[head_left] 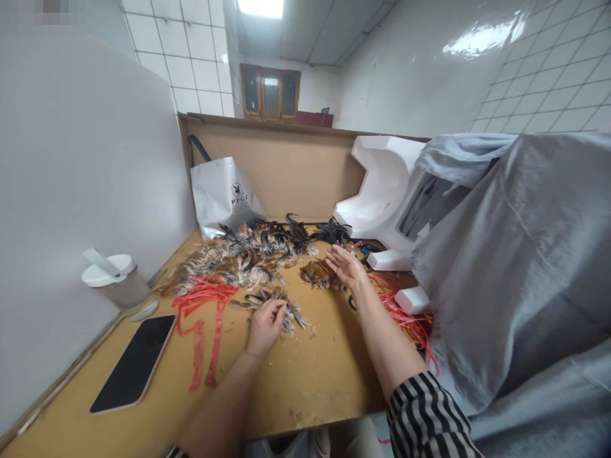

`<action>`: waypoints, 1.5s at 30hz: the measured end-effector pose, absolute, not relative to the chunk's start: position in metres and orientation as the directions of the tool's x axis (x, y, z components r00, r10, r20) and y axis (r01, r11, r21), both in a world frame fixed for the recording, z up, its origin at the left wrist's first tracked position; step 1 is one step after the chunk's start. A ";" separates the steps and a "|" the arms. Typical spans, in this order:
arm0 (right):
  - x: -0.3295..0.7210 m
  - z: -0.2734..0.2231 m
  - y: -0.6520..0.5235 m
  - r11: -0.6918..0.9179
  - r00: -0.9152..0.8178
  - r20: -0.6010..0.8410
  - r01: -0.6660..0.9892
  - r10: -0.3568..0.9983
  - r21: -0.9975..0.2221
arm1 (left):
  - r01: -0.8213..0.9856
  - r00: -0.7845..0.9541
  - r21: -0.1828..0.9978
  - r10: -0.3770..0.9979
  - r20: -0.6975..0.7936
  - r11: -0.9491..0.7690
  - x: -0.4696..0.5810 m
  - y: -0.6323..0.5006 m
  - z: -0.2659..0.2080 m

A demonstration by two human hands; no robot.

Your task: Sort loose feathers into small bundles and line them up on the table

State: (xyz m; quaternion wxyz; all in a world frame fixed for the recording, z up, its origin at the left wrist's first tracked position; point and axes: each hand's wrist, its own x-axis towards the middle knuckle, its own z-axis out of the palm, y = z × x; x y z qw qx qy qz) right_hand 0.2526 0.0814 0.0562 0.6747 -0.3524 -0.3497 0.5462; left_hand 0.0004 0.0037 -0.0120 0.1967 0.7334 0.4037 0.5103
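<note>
My left hand [267, 326] is closed in a pinch at a small heap of brown and grey feathers [293, 318] on the tabletop. Whatever its fingertips hold is too small to make out. Farther up and to the right, my right hand [347, 267] has its fingers stretched out with nothing in them. Just left of those fingers lies a bunch of reddish-brown feathers [315, 273], partly covered by the hand. A larger spread of mixed brown, white and black feathers [248, 254] lies behind my left hand.
Red plastic strips [205, 292] lie left, near a phone [136, 362] and a lidded cup [119, 286]. A silver bag [222, 197] stands at the back. On the right are a white foam piece [386, 191], more red strips [405, 321] and grey cloth [506, 254].
</note>
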 end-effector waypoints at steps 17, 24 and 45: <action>0.241 -0.008 0.047 -0.007 0.198 0.329 0.865 0.923 -0.502 | 0.420 0.174 0.672 0.781 0.600 -0.610 0.000 0.004 -0.013; 0.235 0.015 0.056 0.089 0.213 0.428 0.807 0.878 -0.584 | 0.409 0.177 0.678 0.782 0.598 -0.611 0.000 0.005 -0.013; 0.182 -0.012 0.097 -0.010 0.352 0.190 0.496 0.917 -0.869 | 0.405 0.180 0.681 0.784 0.594 -0.610 0.000 0.003 -0.008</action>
